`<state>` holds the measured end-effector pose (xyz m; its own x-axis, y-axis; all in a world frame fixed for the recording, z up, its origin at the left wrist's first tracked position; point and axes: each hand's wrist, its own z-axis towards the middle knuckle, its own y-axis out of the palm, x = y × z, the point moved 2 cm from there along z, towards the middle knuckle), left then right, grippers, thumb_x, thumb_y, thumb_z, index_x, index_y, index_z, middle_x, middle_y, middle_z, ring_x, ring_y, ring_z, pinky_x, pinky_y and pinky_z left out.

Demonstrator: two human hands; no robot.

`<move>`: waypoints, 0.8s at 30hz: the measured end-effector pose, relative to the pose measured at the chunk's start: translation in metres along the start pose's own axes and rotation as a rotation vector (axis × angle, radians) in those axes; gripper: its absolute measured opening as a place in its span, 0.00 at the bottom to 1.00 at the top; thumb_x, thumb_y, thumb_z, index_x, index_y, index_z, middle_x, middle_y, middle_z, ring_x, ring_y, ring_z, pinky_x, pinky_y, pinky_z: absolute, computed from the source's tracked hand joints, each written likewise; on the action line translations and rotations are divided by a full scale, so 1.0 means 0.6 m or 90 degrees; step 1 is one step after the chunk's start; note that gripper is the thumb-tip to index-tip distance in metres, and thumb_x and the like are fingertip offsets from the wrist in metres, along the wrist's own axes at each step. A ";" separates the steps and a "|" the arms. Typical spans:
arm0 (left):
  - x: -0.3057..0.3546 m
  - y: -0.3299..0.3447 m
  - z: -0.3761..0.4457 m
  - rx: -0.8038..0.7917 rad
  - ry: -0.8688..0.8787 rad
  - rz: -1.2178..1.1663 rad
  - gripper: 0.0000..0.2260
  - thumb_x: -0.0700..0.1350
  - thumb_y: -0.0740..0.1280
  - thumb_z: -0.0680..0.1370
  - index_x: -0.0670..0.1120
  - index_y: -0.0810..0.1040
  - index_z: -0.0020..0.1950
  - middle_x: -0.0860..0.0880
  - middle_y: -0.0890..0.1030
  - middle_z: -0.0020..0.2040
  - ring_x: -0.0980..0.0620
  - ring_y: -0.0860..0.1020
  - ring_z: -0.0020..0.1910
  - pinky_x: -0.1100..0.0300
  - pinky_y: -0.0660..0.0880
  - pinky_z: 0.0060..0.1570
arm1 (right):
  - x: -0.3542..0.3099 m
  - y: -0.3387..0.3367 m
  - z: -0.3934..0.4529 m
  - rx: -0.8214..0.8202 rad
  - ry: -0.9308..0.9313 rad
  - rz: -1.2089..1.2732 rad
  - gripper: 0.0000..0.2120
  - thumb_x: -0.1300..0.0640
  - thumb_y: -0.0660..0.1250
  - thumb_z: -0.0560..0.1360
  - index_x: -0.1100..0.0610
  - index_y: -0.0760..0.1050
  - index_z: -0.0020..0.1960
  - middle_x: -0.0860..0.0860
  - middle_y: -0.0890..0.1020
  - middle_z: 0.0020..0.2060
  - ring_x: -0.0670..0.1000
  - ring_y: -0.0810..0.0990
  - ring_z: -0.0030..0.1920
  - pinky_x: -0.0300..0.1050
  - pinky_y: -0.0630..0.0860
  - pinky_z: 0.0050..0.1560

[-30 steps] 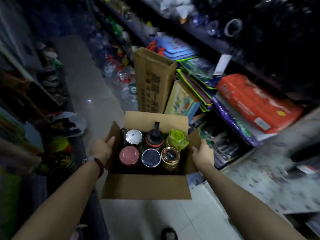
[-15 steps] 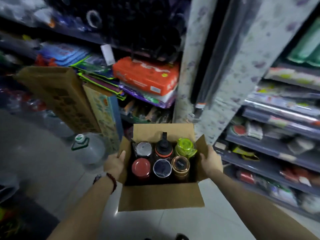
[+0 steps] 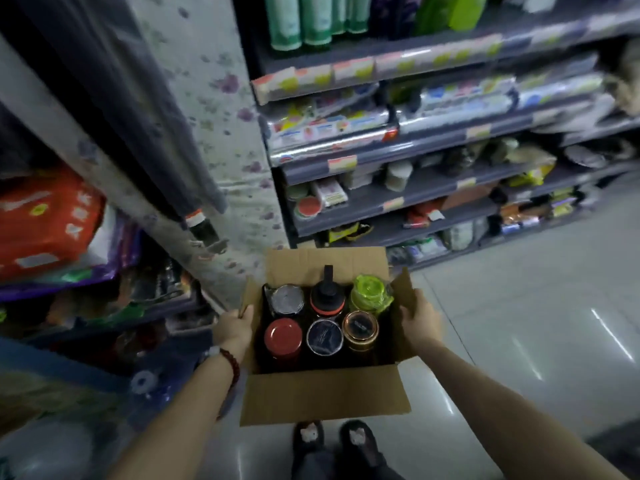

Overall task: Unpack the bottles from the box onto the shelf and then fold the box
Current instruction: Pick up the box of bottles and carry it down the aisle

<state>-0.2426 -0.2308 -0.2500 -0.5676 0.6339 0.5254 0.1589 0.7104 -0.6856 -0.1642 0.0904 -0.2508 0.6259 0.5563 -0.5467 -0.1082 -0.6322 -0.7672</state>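
A: What's different from a second ago?

B: The whole view has swung round. A second ago the aisle ran ahead with a tall carton beside the goods on the right; now a grey shelf unit (image 3: 433,188) stacked with packets fills the right side, and a patterned pillar (image 3: 207,140) stands just beyond the box (image 3: 325,393).

A: And the box itself?

B: It sits in the same place between the arms, flaps open, carried above the floor with the person's shoes (image 3: 334,441) showing below it. All six bottles are inside in two rows: silver cap, black spout (image 3: 325,292) and green lid (image 3: 369,296) at the back, red lid (image 3: 282,337), dark lid and copper-rimmed lid at the front.

A: How is it held?

B: The left hand (image 3: 233,329) grips the left side flap, fingers curled over its edge. The right hand (image 3: 417,322) holds the right flap the same way, thumb on top. Neither grip has changed.

A: So what does that mean for the job?

B: I'd say the person has turned to face the shelving, so carrying is nearly over. Nothing is unpacked yet. The next step is probably setting the box down or freeing one hand for the first bottle.
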 end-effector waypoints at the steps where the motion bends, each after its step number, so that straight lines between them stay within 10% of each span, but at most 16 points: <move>1: 0.030 0.015 0.004 -0.020 0.028 0.018 0.19 0.52 0.60 0.80 0.38 0.79 0.43 0.37 0.82 0.48 0.37 0.79 0.51 0.50 0.74 0.54 | 0.021 -0.009 -0.002 0.023 0.038 0.019 0.17 0.61 0.61 0.78 0.60 0.68 0.66 0.63 0.80 0.54 0.65 0.77 0.55 0.53 0.74 0.51; 8: 0.221 0.155 -0.006 -0.161 0.212 0.151 0.18 0.53 0.57 0.81 0.40 0.77 0.46 0.43 0.79 0.51 0.43 0.75 0.48 0.55 0.71 0.49 | 0.160 -0.089 -0.026 0.187 0.233 0.076 0.16 0.59 0.62 0.77 0.58 0.68 0.65 0.61 0.80 0.54 0.64 0.78 0.54 0.49 0.71 0.45; 12: 0.318 0.251 -0.042 -0.200 0.288 0.214 0.22 0.53 0.58 0.81 0.37 0.75 0.64 0.39 0.77 0.64 0.37 0.75 0.61 0.49 0.71 0.61 | 0.234 -0.136 -0.042 0.274 0.317 0.164 0.17 0.60 0.63 0.77 0.58 0.68 0.66 0.60 0.80 0.55 0.63 0.78 0.55 0.53 0.75 0.52; 24: 0.537 0.566 -0.199 -0.274 0.427 0.340 0.21 0.54 0.58 0.81 0.38 0.80 0.57 0.36 0.80 0.58 0.36 0.77 0.57 0.49 0.72 0.57 | 0.474 -0.348 0.016 0.380 0.431 0.220 0.13 0.59 0.63 0.77 0.55 0.71 0.61 0.58 0.82 0.51 0.60 0.80 0.51 0.56 0.78 0.52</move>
<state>-0.2752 0.2514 -0.2536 0.2253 0.8548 0.4674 0.6212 0.2436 -0.7448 0.0286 0.3856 -0.2494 0.7785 -0.1550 -0.6082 -0.6273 -0.2212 -0.7467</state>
